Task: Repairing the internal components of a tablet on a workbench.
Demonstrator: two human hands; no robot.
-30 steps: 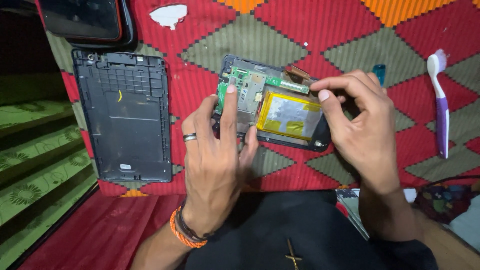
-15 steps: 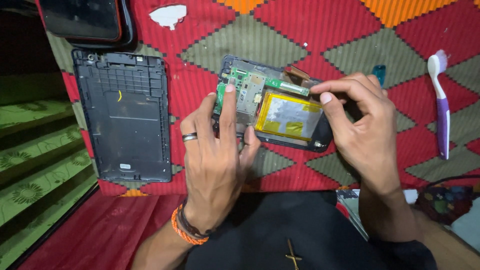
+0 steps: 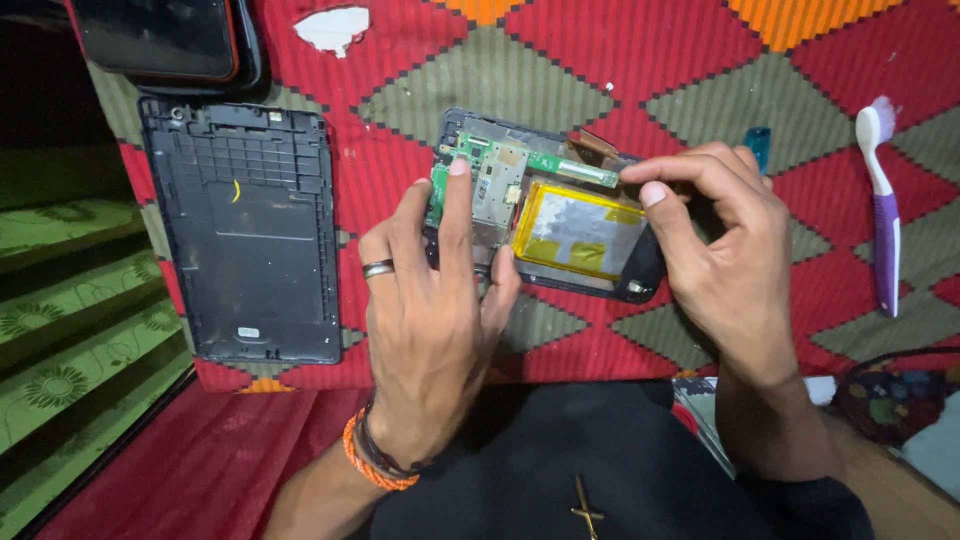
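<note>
An opened tablet [image 3: 560, 215] lies on the red patterned rug, its green circuit board [image 3: 490, 175] and silver battery with yellow edging [image 3: 580, 235] exposed. My left hand [image 3: 430, 310], wearing a ring and an orange wristband, presses its index finger on the circuit board and grips the tablet's left edge. My right hand [image 3: 715, 250] pinches thumb and forefinger at the tablet's upper right edge, near a brown ribbon cable [image 3: 595, 145].
The tablet's black back cover [image 3: 250, 240] lies inside up to the left. A dark device with a red rim [image 3: 165, 40] sits at top left. A white and purple toothbrush [image 3: 880, 210] lies at right, a small blue object [image 3: 758, 145] near it.
Both hands stay on the tablet; my right hand's fingers have shifted slightly along the upper right edge. Nothing else moved.
</note>
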